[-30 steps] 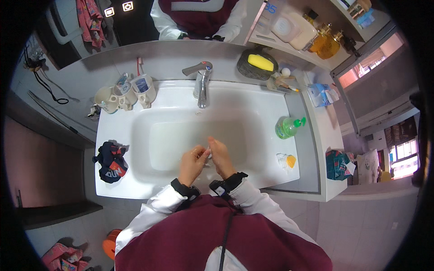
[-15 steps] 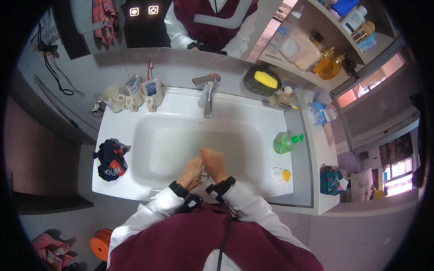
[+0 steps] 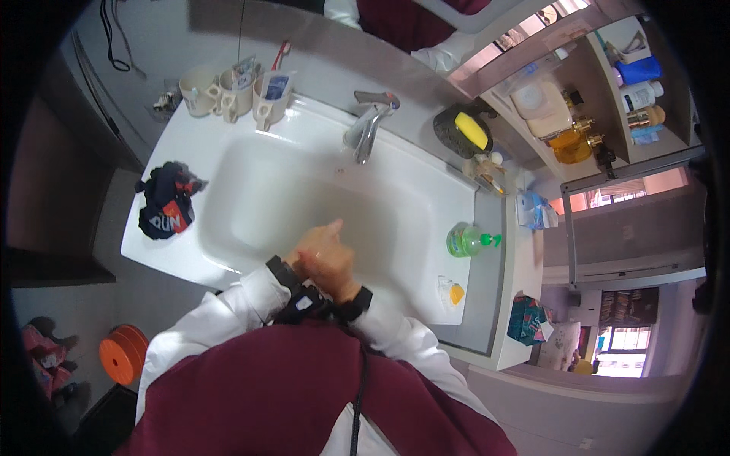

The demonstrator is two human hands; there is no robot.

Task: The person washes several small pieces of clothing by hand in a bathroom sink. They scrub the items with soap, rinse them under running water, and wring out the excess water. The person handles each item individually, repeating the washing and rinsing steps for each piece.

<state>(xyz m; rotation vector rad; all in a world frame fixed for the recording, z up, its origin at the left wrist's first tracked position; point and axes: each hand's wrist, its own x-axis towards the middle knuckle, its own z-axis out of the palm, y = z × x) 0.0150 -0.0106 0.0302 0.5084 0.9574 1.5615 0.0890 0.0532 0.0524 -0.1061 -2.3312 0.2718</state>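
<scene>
Over the near part of the white sink [image 3: 251, 152], my hands are pressed together. My left hand [image 3: 316, 237] is behind, one finger or thumb sticking out past the other hand. Across it lies my right hand [image 3: 331, 270], fingers curled in against the left. Both look closed, and whatever is between them, if anything, is hidden. Dark straps circle both wrists. The chrome faucet [image 3: 368, 135] stands beyond my hands, and no water stream shows. A crumpled dark cloth with red patches [image 3: 167, 201] lies on the sink's left ledge.
Cups [image 3: 271, 99] with toothbrush things stand at the back left. A yellow soap bar [image 3: 471, 131] sits in a dark dish at the back right. On the right ledge are a green pump bottle [image 3: 465, 242] and a small yellow piece [image 3: 456, 294]. An orange stool [image 3: 123, 354] stands lower left.
The view has turned and shifted. Earlier my hands were fists side by side with a bit of something whitish below them; now the right overlaps the left and the whitish bit is out of sight.
</scene>
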